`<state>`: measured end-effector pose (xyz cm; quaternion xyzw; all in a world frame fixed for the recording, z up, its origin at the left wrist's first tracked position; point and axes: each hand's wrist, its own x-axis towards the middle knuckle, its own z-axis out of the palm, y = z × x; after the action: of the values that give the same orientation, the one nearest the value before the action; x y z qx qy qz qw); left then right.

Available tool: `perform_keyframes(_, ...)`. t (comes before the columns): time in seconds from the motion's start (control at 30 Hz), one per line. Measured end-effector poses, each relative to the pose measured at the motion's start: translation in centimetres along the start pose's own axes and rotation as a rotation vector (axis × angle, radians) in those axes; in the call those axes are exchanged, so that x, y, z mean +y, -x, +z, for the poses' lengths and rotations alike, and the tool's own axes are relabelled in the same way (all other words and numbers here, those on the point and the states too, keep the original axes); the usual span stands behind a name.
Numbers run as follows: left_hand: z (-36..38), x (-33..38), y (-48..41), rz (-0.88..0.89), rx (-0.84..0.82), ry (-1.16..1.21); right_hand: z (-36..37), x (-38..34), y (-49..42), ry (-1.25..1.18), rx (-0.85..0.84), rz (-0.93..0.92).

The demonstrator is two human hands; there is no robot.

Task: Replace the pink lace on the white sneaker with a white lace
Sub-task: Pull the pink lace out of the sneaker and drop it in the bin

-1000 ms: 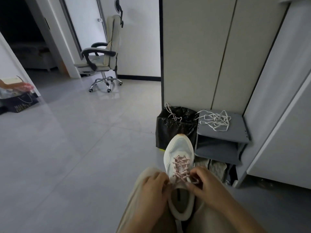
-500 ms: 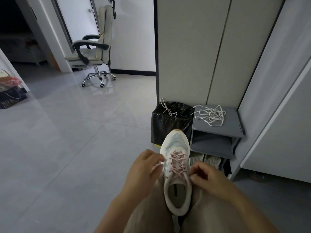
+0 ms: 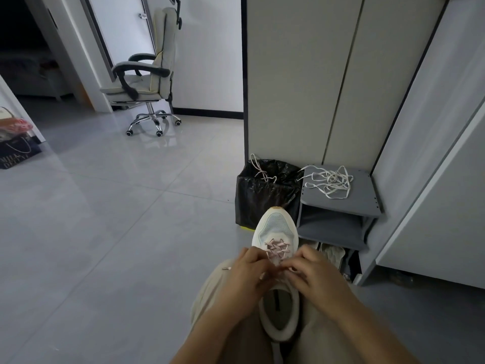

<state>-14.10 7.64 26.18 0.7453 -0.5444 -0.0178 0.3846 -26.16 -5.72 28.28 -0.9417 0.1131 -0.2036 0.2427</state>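
A crinkled black bin bag (image 3: 265, 198) and a low grey shelf (image 3: 364, 198) stand just past the toe, with a tangled white lace (image 3: 329, 181) on the shelf top. A padded swivel chair (image 3: 147, 82) sits well off on glossy tiles. The sneaker (image 3: 275, 229), pale mesh with a rounded toe, lies between the person's thighs. The left hand (image 3: 248, 274) and right hand (image 3: 312, 271) curl over its top eyelets, pinching the flat pink lace (image 3: 277, 247) and hiding its upper rows.
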Motion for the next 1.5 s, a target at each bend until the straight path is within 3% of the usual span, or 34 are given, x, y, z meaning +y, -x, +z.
perform_keyframes(0.17, -0.1, -0.5, 0.7, 0.000, 0.062, -0.124, 0.2, -0.7, -0.6, 0.051, -0.166, -0.001)
perform_keyframes(0.3, -0.2, -0.1, 1.0, -0.121, 0.133, 0.038, 1.6, -0.6, 0.2, -0.046, -0.029, 0.110)
perform_keyframes(0.4, -1.0, -0.2, 1.7, -0.271, 0.300, 0.216, 1.8, -0.7, 0.9, -0.015, 0.092, 0.189)
perform_keyframes(0.47, -1.4, -0.5, 2.0, -0.377, 0.409, 0.276, 1.8, -0.9, 1.4, 0.043, 0.092, 0.193)
perform_keyframes(0.57, -1.4, -0.4, 2.2, -0.440, 0.388, 0.201, 1.8, -1.0, 1.5, 0.086, 0.040, 0.210)
perform_keyframes(0.67, -0.9, 0.8, 2.4, -0.168, 0.330, -0.172, 1.4, -1.3, 1.5, 0.020, 0.005, 0.214)
perform_keyframes(0.77, -0.4, 2.3, 2.1, 0.112, 0.105, -0.476, 0.9, -1.6, 1.2, -0.043, -0.048, 0.225)
perform_keyframes(0.93, -0.9, 1.7, 0.6, 0.179, 0.097, -0.547, 0.5, -2.0, 1.0, -0.021, -0.086, 0.221)
perform_keyframes(1.03, -1.3, 0.9, 1.1, 0.146, 0.152, -0.472, 0.4, -2.0, 1.2, 0.028, -0.083, 0.215)
perform_keyframes(1.17, -4.2, -1.2, 1.9, -0.203, 0.543, -0.252, -0.1, -2.3, 1.4, 0.069, -0.036, 0.225)
perform_keyframes(1.2, -4.7, -1.8, 2.0, -0.250, 0.563, -0.234, -0.2, -2.4, 1.3, 0.061, -0.037, 0.234)
perform_keyframes(1.37, -2.4, -1.0, 1.3, -0.194, 0.376, -0.329, -0.6, -2.5, 0.9, 0.034, -0.050, 0.269)
perform_keyframes(1.5, 1.7, 1.5, 0.9, 0.149, 0.161, -0.420, 0.3, -1.6, 1.3, 0.002, 0.003, 0.308)
